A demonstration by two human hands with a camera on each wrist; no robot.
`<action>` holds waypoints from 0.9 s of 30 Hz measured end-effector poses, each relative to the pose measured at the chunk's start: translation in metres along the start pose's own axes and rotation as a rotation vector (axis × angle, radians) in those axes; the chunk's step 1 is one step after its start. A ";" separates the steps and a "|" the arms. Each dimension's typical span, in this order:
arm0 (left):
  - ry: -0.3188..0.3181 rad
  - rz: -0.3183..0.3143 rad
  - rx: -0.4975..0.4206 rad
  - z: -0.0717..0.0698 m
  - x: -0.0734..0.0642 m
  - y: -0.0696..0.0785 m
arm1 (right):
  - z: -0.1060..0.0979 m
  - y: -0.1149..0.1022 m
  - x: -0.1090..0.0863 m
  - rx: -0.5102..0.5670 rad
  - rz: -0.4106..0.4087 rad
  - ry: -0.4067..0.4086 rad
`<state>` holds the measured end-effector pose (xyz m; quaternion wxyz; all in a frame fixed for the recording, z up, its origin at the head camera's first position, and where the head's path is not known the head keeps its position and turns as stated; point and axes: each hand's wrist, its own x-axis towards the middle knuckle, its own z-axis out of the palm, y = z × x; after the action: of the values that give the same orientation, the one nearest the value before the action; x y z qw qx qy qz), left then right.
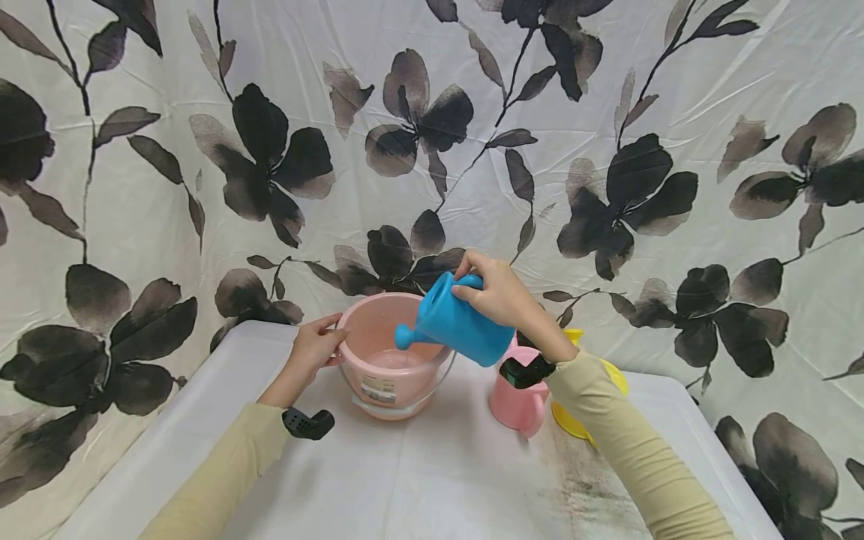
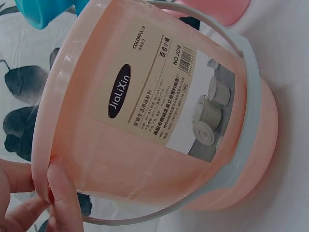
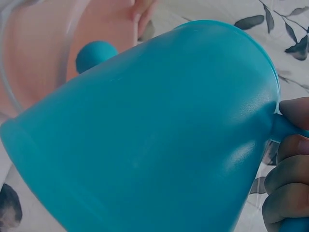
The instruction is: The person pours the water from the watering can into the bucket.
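A pink bucket (image 1: 388, 379) with a paper label (image 2: 159, 92) and a pale grey handle (image 2: 248, 96) stands on the white table. At its left rim my left hand (image 1: 312, 349) pinches the edge, thumb outside, as the left wrist view shows. My right hand (image 1: 499, 292) grips the handle of a blue watering can (image 1: 466, 322), fingers curled round it in the right wrist view. The can is tilted to the left, its round spout head (image 1: 404, 337) over the bucket's opening. No water shows at the spout.
Right of the bucket stands a pink watering can (image 1: 516, 397), partly behind my right wrist. A yellow item (image 1: 574, 421) beyond it is mostly hidden by the right forearm. Floral cloth (image 1: 418, 187) hangs behind the table (image 1: 324, 480), which bears dark smudges at right.
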<state>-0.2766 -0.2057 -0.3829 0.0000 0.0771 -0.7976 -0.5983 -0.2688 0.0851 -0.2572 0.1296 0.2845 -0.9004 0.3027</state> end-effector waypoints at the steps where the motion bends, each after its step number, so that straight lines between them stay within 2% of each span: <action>1: 0.001 0.000 0.000 0.000 0.000 0.000 | 0.000 0.000 0.000 0.000 0.002 0.001; 27: 0.014 -0.002 0.004 0.002 0.001 -0.001 | 0.003 0.002 0.001 -0.009 -0.005 -0.005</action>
<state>-0.2776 -0.2042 -0.3848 0.0047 0.0821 -0.7986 -0.5962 -0.2709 0.0839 -0.2597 0.1293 0.2868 -0.9014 0.2975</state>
